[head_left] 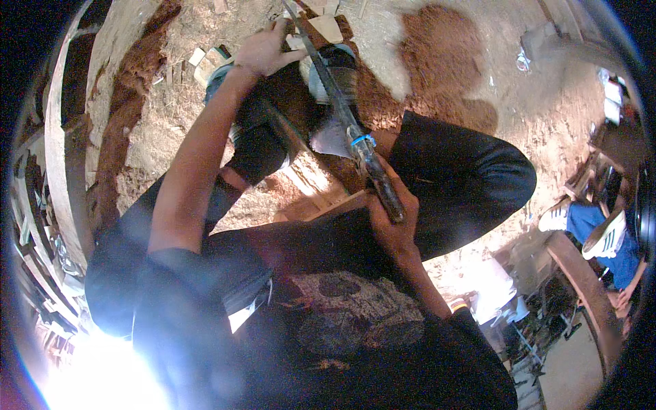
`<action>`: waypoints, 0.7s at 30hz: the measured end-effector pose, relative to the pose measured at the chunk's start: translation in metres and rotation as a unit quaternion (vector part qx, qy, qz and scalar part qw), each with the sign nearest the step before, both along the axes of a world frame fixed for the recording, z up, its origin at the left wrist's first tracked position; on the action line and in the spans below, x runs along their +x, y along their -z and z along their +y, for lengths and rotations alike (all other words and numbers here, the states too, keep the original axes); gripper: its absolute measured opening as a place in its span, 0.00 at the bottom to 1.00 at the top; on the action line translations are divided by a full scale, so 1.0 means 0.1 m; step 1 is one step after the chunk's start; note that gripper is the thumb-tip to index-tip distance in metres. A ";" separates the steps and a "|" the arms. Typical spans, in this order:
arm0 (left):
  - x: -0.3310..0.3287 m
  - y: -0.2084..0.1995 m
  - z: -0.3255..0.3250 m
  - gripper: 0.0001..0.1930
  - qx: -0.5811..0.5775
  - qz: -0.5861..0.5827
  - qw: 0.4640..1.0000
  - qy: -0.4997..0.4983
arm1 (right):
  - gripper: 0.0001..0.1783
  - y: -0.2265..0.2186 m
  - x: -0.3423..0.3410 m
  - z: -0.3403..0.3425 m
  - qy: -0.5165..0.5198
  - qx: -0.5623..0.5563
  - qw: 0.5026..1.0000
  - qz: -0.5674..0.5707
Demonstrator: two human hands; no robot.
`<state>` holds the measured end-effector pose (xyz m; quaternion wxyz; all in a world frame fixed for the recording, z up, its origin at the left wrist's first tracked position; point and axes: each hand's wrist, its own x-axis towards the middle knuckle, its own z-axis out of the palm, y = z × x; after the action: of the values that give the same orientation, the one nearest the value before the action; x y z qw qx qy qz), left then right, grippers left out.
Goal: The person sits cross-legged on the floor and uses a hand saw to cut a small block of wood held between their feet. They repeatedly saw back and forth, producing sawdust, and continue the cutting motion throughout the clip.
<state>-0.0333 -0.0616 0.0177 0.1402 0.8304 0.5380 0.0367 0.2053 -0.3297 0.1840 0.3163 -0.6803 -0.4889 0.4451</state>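
My right hand [398, 208] is wrapped round the dark straight handle of a long, narrow-bladed hand tool [333, 91]. Its kind, saw or large knife, is not clear; a blue band circles it where blade and handle meet. The blade slants away from me, up and to the left, between my feet. Beside its far part is my left hand [263, 51], thumb stretched toward the blade and fingers apart. Whether it presses on something is hidden. My shoes [333, 75] stand on either side of a dark gap under the blade. A wooden piece [318, 181] lies between my legs.
Reddish sawdust or soil [441, 55] covers the ground ahead. A pale wood offcut [326, 29] lies past my feet. Timber [60, 150] stands along the left. At right, another person's shoes [605, 236] show near a curved brown plank [581, 290].
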 end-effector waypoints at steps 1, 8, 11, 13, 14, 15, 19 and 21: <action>-0.10 0.08 -0.03 0.41 0.046 -0.040 0.998 0.009 | 0.30 0.06 -0.03 -0.01 0.003 0.023 1.000 0.008; -0.27 -0.05 0.01 0.32 0.000 0.035 0.997 0.064 | 0.27 0.07 -0.04 0.08 0.026 0.052 0.998 0.022; -0.28 -0.09 0.01 0.31 -0.063 0.033 0.997 0.037 | 0.26 0.03 0.04 0.06 0.046 0.013 0.998 0.050; -0.27 -0.22 -0.04 0.33 0.018 0.044 0.999 -0.018 | 0.27 0.10 0.04 0.10 0.071 0.026 0.995 0.070; -0.14 -0.38 -0.10 0.33 0.059 0.044 0.996 -0.042 | 0.28 0.14 0.04 0.11 0.088 0.033 0.993 0.075; -0.04 -0.57 -0.08 0.28 0.073 -0.052 0.993 -0.073 | 0.28 0.17 0.04 0.09 0.091 0.021 0.992 0.079; 0.78 -2.47 -0.55 0.16 -0.392 -0.355 0.818 0.228 | 0.26 0.50 0.12 -0.05 0.051 0.023 0.998 -0.010; 0.86 -2.92 -0.95 0.16 -0.467 -0.350 0.732 0.352 | 0.25 0.56 0.12 -0.02 0.065 0.027 0.997 0.020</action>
<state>0.0529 -0.1565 0.3099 0.6915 0.7188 0.0698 0.0171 0.2176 -0.3316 0.1277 0.3727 -0.6927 -0.4488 0.4241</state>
